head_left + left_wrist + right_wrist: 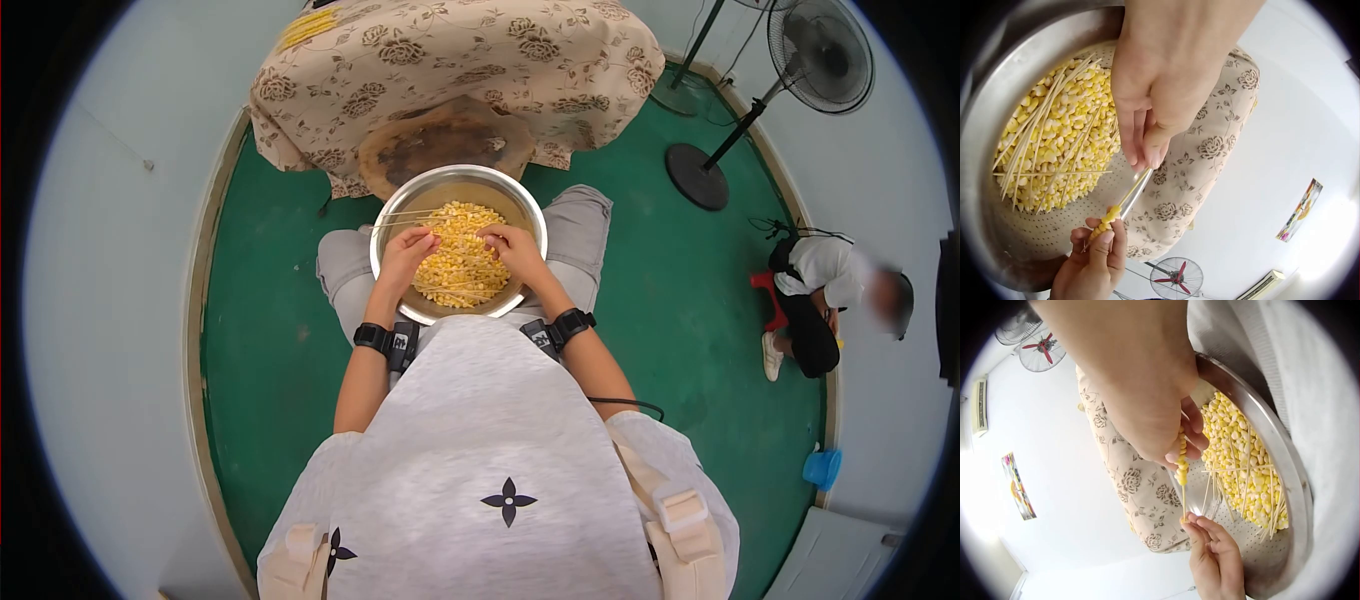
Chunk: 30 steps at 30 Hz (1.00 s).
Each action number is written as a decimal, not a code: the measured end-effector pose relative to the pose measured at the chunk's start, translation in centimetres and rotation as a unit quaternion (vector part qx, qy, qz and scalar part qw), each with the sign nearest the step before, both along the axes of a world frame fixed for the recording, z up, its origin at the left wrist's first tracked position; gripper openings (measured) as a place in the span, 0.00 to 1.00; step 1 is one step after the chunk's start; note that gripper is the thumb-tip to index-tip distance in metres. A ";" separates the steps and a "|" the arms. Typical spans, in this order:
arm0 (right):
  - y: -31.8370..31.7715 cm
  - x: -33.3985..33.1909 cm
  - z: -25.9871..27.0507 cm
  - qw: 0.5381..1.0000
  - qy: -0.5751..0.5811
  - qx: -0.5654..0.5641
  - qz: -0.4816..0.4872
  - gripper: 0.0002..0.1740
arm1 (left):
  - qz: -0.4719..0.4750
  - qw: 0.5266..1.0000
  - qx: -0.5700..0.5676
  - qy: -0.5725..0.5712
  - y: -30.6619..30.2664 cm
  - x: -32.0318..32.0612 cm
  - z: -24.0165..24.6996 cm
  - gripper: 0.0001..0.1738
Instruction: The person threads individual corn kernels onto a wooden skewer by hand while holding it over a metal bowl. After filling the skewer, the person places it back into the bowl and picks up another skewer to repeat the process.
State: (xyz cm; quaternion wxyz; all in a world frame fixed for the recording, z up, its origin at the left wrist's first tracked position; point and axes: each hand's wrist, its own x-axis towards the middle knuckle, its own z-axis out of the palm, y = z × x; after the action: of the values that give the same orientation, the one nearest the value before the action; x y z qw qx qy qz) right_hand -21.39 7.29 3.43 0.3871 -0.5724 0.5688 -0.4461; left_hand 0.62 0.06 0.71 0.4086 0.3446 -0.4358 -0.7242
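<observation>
A thin wooden skewer [1184, 499] spans both hands, with a row of yellow corn kernels [1182, 465] threaded along it. Thumb and fingertips of my left hand [405, 252] pinch its bare end. My right hand [515, 250] grips the kernel-covered stretch, its fingers curled round the row and hiding part of it. Both hands are over a large metal bowl [460, 173] resting at the lap. Inside lie loose corn kernels [1079, 106], several bare skewers [1035, 122] strewn across them, on a perforated surface [1054, 228].
Beyond the bowl stand a wooden stump [440, 150] and a table in flowered cloth [450, 60], with yellow sticks [308, 28] on its far-left corner. At right are a standing fan [820, 55], a seated person [825, 275] and a blue bucket [822, 468].
</observation>
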 end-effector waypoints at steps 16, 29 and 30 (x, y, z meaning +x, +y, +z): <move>0.1 0.1 0.4 0.992 0.061 -0.110 -0.004 0.12 | 0.026 0.999 0.015 0.035 0.0 -0.2 0.1 0.11; -0.1 -0.2 -0.5 0.996 0.049 -0.078 -0.001 0.09 | 0.026 0.999 0.006 0.019 0.0 -0.2 -0.2 0.12; -0.1 -0.3 -0.5 0.996 0.047 -0.077 -0.001 0.09 | 0.023 0.999 0.004 0.022 0.0 -0.2 -0.2 0.12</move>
State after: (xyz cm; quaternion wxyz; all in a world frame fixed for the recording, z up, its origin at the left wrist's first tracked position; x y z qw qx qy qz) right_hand -21.64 7.16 2.90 0.3144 -0.6202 0.5507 -0.4618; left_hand 0.42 0.04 0.52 0.4334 0.3405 -0.4156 -0.7236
